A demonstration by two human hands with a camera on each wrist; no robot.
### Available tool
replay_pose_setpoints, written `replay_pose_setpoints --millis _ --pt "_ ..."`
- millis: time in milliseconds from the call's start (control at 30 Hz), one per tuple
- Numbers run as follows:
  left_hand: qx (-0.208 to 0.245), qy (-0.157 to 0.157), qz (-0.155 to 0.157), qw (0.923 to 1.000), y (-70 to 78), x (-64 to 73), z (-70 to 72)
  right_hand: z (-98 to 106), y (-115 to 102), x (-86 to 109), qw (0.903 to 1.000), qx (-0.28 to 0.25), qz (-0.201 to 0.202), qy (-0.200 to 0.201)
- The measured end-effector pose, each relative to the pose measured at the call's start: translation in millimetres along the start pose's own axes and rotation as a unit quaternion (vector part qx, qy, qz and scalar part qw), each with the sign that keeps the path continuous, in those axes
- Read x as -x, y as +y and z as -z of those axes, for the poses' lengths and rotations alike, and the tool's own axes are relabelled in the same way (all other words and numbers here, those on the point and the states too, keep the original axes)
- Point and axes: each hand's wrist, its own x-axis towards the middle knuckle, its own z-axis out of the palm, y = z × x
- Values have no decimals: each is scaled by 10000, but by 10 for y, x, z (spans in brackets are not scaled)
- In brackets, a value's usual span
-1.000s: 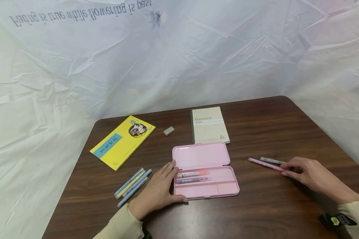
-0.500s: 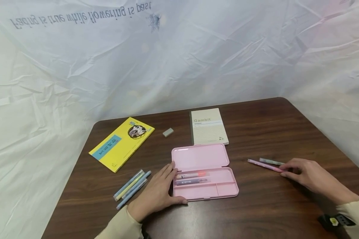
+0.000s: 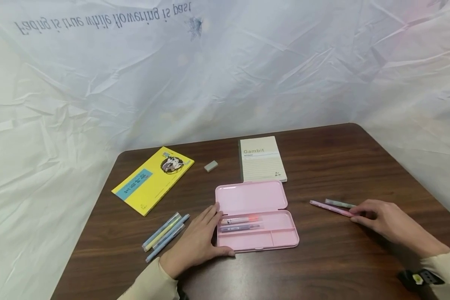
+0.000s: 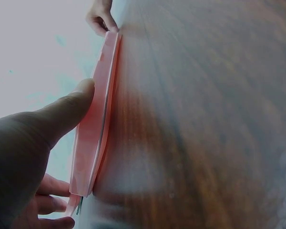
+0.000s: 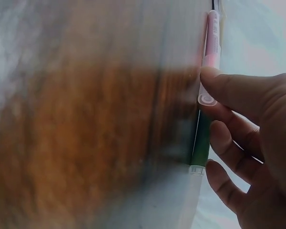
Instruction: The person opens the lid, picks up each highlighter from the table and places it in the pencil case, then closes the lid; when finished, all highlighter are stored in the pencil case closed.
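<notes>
Fingers (image 5: pixel 236 124) of the right hand (image 3: pixel 388 223) pinch a pink pen (image 3: pixel 327 206) by one end at lower right, the left hand (image 3: pixel 195 246), thumb splayed, touching a pink case (image 3: pixel 243 240), the pen probably light, stiff and best gripped mid-length.

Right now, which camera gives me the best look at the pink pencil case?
The head view: it shows the pink pencil case lying open, with its compartments and the two pens inside visible. The left wrist view shows it nearly edge-on, partly covered by the left hand. I can't make it out in the right wrist view.
</notes>
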Motion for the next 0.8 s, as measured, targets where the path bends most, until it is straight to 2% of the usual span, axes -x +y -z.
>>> replay_pose_setpoints --millis 233,433,567,700,800 --pt "59 -64 64 9999 1 -2 -2 65 -90 -57 9994 -62 287 193" --pt "51 -78 61 9999 -5 -2 -10 131 -443 -264 9972 -360 601 260" --pt "54 -72 63 9999 -12 8 -9 88 -760 -478 9895 -724 1228 238" --pt "49 -83 42 9999 -10 9 -12 7 -1058 -675 9755 -1008 1955 90" --pt "10 -105 49 9999 -2 2 -10 -60 -1260 -795 9698 -1089 2173 -206"
